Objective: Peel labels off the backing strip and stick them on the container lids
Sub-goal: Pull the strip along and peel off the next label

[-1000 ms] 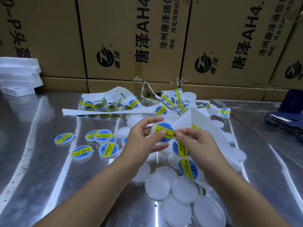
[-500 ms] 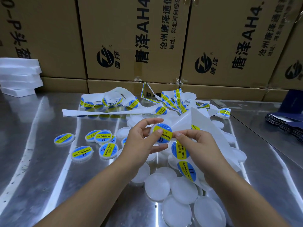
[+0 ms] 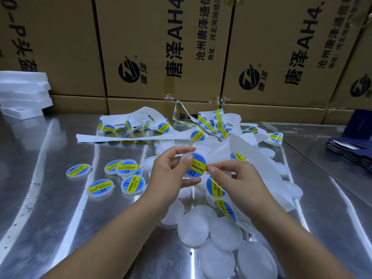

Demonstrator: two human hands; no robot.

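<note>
Head view: steel table with lids, cardboard boxes behind

I see label blue, yellow band, black letters | held lid and bare lids frosted white | backing strip white | table silver, bright streaks | cartons brown, black print | stack at right dark blue
</note>
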